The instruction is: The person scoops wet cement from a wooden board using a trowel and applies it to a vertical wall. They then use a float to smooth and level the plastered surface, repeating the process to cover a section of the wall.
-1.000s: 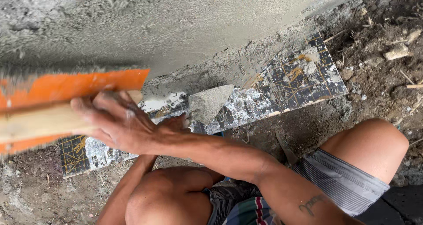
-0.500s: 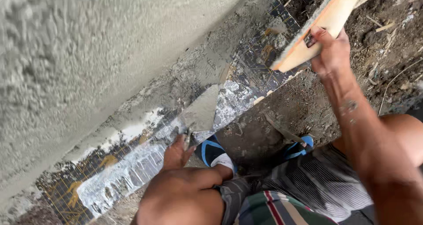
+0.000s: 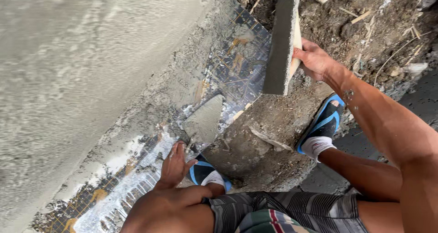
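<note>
Rough grey plastered wall [image 3: 77,78] meets littered dirt ground [image 3: 365,18] in daylight.

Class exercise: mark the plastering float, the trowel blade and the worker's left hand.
plastering float [image 3: 279,46], head view, on its grey mortar-coated face.
trowel blade [image 3: 204,121], head view, middle of the blade.
left hand [image 3: 174,166], head view, back of the hand.

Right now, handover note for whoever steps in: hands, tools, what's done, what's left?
Right hand: fingers grip the float, edge-on, mortar-coated, above the mortar pile.
Left hand: holds the trowel, blade loaded with mortar, resting on the sheet at the wall's foot.
Done: wall carries a rough wet coat.
Left: the lowest strip by the sheet looks uneven; mortar remains in the pile.
</note>
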